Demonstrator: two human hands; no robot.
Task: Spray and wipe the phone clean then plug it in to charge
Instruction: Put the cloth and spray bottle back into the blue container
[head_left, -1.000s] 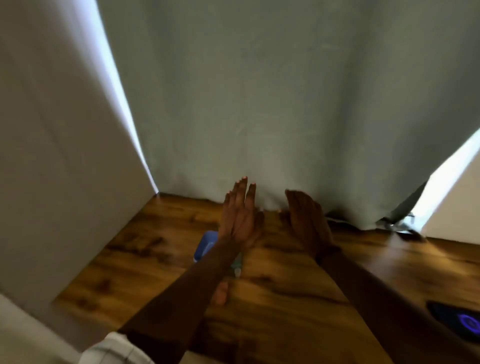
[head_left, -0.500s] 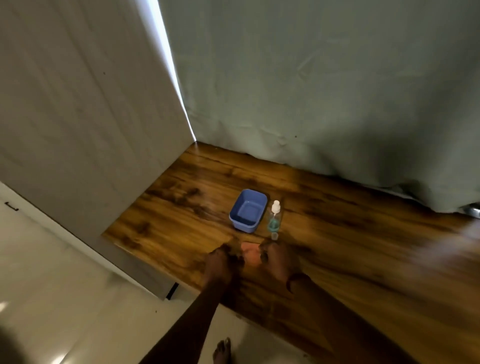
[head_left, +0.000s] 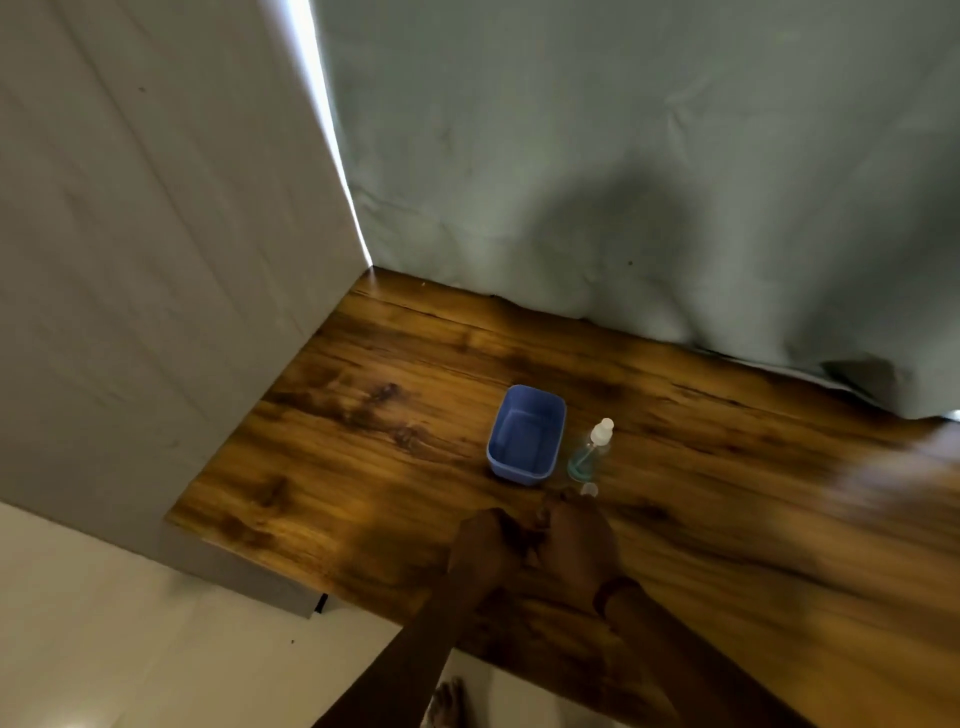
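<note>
Phone out of sight | left hand (head_left: 485, 545) and right hand (head_left: 576, 540) together on table (head_left: 363, 441); grips unreadable | risk: reaching fingers could topple spray bottle (head_left: 592, 449) just beyond

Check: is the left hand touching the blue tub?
Apart. The head view shows a strip of bare wooden table between the left hand and the blue tub.
</note>
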